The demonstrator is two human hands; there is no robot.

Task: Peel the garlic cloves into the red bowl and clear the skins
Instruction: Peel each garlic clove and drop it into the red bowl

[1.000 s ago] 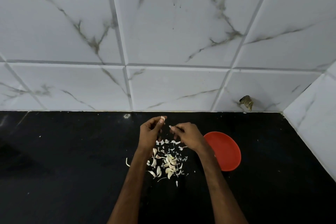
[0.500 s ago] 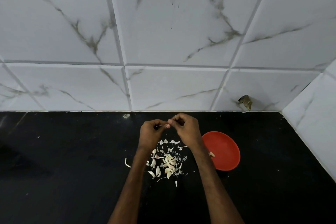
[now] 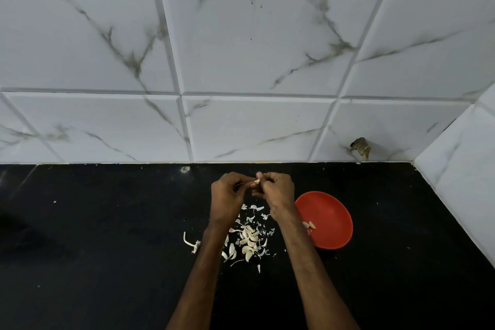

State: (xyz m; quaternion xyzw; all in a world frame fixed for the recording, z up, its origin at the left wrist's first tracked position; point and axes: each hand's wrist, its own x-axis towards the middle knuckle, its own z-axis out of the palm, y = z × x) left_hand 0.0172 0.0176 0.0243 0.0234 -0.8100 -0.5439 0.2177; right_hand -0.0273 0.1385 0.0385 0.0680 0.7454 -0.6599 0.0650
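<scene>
Above the black worktop (image 3: 107, 236), left hand (image 3: 227, 195) and right hand (image 3: 276, 191) meet, both pinching one garlic clove (image 3: 257, 181). Skins (image 3: 247, 238) lie below them (some unpeeled cloves mixed in). Red bowl (image 3: 332, 211), right of the pile, holds peeled cloves (image 3: 310, 225).

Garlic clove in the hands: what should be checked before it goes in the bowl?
1. Grip: garlic clove pinched between left hand and right hand: ok.
2. Clove fully peeled: cannot tell, too small.
3. red bowl upright beside the right wrist: ok.
4. Room in bowl, only a few peeled cloves inside: ok.
5. Skins cleared: not ok, pile lies on the counter.
</scene>
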